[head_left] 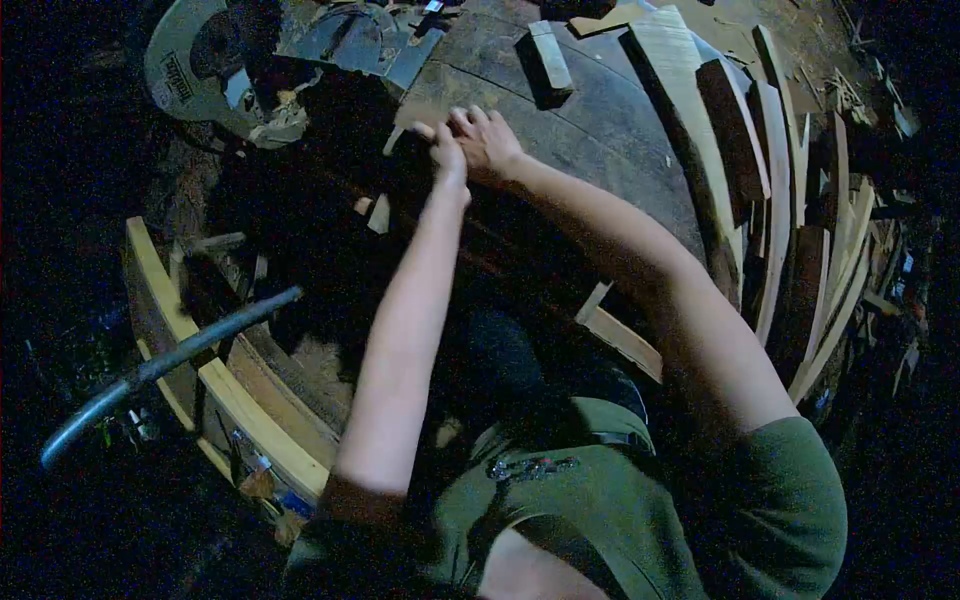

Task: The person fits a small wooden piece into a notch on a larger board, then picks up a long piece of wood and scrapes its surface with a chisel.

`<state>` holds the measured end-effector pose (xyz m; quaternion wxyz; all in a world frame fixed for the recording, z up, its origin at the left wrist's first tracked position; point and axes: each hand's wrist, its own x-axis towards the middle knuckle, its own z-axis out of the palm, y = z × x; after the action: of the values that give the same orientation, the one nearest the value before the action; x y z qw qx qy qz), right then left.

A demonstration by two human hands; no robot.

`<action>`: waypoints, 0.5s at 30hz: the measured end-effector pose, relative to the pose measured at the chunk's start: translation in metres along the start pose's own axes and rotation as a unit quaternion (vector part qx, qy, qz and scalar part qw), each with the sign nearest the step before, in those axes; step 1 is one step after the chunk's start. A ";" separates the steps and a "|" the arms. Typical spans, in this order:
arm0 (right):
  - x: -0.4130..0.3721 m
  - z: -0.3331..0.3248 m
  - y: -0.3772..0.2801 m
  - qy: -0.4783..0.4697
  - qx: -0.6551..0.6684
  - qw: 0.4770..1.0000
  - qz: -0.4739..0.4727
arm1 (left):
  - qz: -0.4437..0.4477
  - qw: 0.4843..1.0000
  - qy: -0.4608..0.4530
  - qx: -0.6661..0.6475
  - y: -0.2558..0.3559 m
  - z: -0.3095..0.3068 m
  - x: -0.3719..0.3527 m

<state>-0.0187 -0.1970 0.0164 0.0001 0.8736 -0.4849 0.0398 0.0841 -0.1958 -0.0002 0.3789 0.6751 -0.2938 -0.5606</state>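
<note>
My left hand (pixel 450 162) and my right hand (pixel 488 145) are close together at the near edge of the dark workbench (pixel 620 135). The left hand's fingers close on what looks like a small piece of wood (pixel 394 139), partly blurred, with a pale end. My right hand is just beside it with fingers curled down; what lies under them is hidden. Left of the hands stands a power saw (pixel 185 65) with a rounded guard and a metal base (pixel 400 60).
Long curved boards (pixel 680 100) lie side by side along the right. A short wood block (pixel 549 57) rests farther back on the bench. At lower left, a metal pipe (pixel 170 360) crosses a pale wooden rail (pixel 255 420). A wood offcut (pixel 625 340) lies below my right arm.
</note>
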 end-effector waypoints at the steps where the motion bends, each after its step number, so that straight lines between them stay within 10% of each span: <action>1: -0.024 -0.001 0.007 0.004 -0.010 1.000 0.006 | -0.082 0.997 -0.001 0.010 0.014 0.019 -0.042; 9: -0.264 -0.051 0.052 -0.088 -0.007 0.996 0.034 | -0.039 0.986 -0.163 0.000 -0.061 0.137 -0.234; 11: -0.294 -0.059 0.056 -0.104 0.017 0.993 0.061 | 0.168 0.968 -0.156 0.106 -0.128 0.156 -0.230; 15: -0.289 -0.058 0.058 -0.117 0.031 0.992 0.046 | 0.092 0.974 -0.170 0.117 -0.121 0.150 -0.226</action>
<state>-0.2240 0.0191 0.0521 -0.0857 0.8489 -0.5195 -0.0476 -0.1114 0.0279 0.0058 0.2915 0.5795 -0.4783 -0.5919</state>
